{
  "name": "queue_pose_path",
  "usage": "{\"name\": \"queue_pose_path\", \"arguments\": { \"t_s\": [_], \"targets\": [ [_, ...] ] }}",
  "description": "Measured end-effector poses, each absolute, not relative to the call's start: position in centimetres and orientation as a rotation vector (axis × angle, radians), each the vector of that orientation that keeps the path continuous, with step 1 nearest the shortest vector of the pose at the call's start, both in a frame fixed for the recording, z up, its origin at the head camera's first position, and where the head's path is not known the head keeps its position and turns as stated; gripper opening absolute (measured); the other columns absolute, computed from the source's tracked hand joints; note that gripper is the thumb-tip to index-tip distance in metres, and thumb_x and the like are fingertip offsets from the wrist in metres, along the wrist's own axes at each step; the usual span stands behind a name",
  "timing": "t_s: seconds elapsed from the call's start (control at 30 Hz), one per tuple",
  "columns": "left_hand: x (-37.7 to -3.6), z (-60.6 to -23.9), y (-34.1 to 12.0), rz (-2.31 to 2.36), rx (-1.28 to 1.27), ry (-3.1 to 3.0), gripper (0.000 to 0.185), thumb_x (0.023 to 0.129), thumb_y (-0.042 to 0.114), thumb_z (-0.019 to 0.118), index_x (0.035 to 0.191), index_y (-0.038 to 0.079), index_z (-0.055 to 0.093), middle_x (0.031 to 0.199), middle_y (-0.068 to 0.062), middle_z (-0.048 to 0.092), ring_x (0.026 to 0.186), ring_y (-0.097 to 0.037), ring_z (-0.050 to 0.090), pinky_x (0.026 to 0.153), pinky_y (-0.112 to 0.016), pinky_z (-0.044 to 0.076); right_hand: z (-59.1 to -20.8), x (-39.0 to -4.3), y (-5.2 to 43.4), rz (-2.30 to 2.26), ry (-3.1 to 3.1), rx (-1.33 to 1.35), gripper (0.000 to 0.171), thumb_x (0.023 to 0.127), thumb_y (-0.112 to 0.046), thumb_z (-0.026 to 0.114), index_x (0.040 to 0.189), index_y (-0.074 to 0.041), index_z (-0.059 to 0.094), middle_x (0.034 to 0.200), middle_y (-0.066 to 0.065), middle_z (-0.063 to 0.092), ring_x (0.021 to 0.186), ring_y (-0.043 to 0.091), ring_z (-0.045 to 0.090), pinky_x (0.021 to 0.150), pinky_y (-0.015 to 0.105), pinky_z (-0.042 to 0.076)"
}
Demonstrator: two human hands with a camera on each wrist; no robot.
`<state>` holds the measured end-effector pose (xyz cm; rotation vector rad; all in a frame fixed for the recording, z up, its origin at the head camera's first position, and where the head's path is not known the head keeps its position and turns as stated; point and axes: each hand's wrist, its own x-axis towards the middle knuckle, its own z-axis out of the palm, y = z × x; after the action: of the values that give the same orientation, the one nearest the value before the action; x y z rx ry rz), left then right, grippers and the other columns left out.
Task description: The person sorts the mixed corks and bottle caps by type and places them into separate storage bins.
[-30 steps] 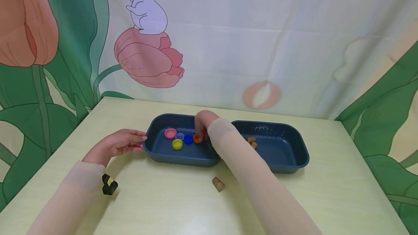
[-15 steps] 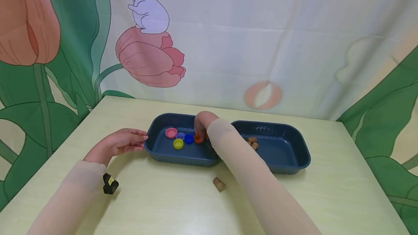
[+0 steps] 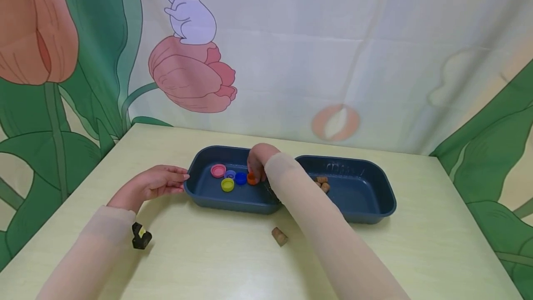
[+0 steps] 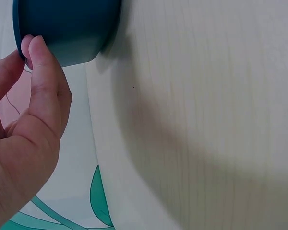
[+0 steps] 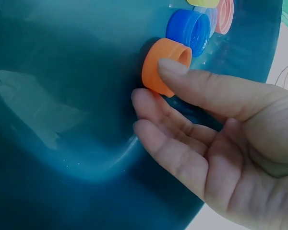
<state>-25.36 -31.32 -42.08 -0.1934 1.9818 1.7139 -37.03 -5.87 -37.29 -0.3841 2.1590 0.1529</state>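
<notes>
From my station I log the right hand [image 3: 259,161] inside the left tray [image 3: 200,188], thumb and fingers pinching the orange cap [image 5: 164,66] against the tray floor, near the tray's right wall. Just left of that cap lie the blue cap [image 3: 240,178], a pale blue cap [image 3: 229,173], the yellow cap [image 3: 227,184] and the pink cap [image 3: 218,170], clustered at mid-tray.

The left hand [image 3: 150,184] holds nothing: I see its fingers extended, tips touching the outer left wall of the same tray, and the left wrist view confirms the contact.

The right tray [image 3: 374,207] stands just beside the left one, toward the table's [image 3: 416,244] far edge, and carries a few corks [image 3: 322,183] near its left wall. One loose cork [image 3: 279,235] lies on the table in front of the two trays, toward the near edge.
</notes>
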Motion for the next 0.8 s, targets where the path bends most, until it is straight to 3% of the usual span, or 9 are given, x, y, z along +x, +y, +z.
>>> {"name": "queue_pose_path", "arguments": {
  "t_s": [0.27,0.5,0.63,0.8],
  "targets": [
    [-25.45,-42.42,-31.48,1.717,-0.209,1.974,0.04,0.106,0.013,0.055,0.139,-0.008,0.045,0.082,0.006,0.07,0.073,-0.004,0.068,0.076,-0.019,0.062,-37.54,-36.93,-5.96,0.142,2.16,-0.356,0.014,0.096,-0.012,0.071,0.09,-0.017,0.059,0.087,0.001,0.065,0.083,0.014,0.059,0.079,0.027,0.051],
    [-25.49,-42.44,-31.55,1.71,-0.2,1.976,0.04,0.106,0.013,0.055,0.139,-0.008,0.045,0.082,0.006,0.07,0.073,-0.004,0.067,0.075,-0.018,0.062,-37.48,-36.92,-6.09,0.143,2.165,-0.3,0.012,0.096,-0.012,0.071,0.104,-0.017,0.064,0.093,0.002,0.066,0.087,0.014,0.06,0.097,0.028,0.056],
    [-25.49,-42.43,-31.56,1.714,-0.196,1.975,0.037,0.106,0.013,0.054,0.136,-0.007,0.046,0.081,0.006,0.07,0.073,-0.004,0.067,0.074,-0.018,0.062,-37.5,-37.03,-6.03,0.076,2.175,-0.216,0.027,0.095,-0.01,0.071,0.121,-0.015,0.066,0.107,0.003,0.069,0.092,0.015,0.061,0.106,0.03,0.055],
    [-25.49,-42.48,-31.62,1.72,-0.198,1.972,0.038,0.106,0.012,0.054,0.137,-0.008,0.046,0.082,0.007,0.07,0.073,-0.004,0.067,0.075,-0.018,0.062,-37.51,-37.28,-5.78,0.072,2.182,-0.198,0.047,0.095,-0.005,0.069,0.139,-0.019,0.062,0.132,0.002,0.066,0.1,0.016,0.058,0.107,0.031,0.055]
  ]
}}
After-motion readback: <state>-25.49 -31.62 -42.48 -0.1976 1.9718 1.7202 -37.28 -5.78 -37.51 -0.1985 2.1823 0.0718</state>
